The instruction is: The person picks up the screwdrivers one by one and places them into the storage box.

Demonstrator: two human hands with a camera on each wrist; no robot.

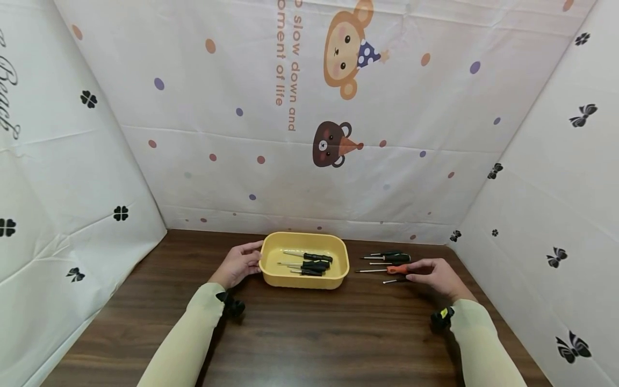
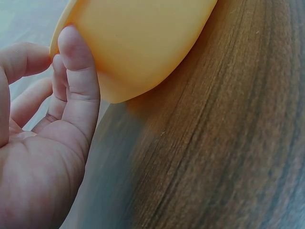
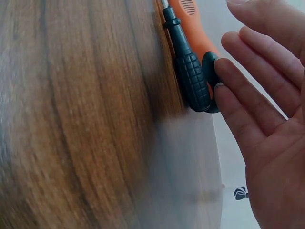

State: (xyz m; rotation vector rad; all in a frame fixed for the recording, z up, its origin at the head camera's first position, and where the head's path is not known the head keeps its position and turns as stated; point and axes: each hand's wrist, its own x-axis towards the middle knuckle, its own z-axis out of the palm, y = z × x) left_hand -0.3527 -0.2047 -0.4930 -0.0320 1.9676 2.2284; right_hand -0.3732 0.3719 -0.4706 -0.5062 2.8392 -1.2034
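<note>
A yellow tray (image 1: 302, 280) stands on the table with several black-handled screwdrivers (image 1: 314, 265) lying inside. At its left end my left hand (image 1: 242, 263) touches the outer wall with loosely bent fingers; the left wrist view has the fingertips (image 2: 71, 43) against the wall just below the rim. To the right lies a row of screwdrivers, one with an orange handle (image 1: 397, 269). My right hand (image 1: 437, 275) reaches over the handle ends, fingers extended. In the right wrist view two fingertips meet a dark green handle end (image 3: 209, 71), beside a ridged dark handle (image 3: 193, 81).
The brown wooden table (image 1: 319, 333) is enclosed by white printed cloth at the back (image 1: 271, 183) and both sides. More dark-handled screwdrivers (image 1: 396, 258) lie behind the orange one. Each wrist wears a small black camera.
</note>
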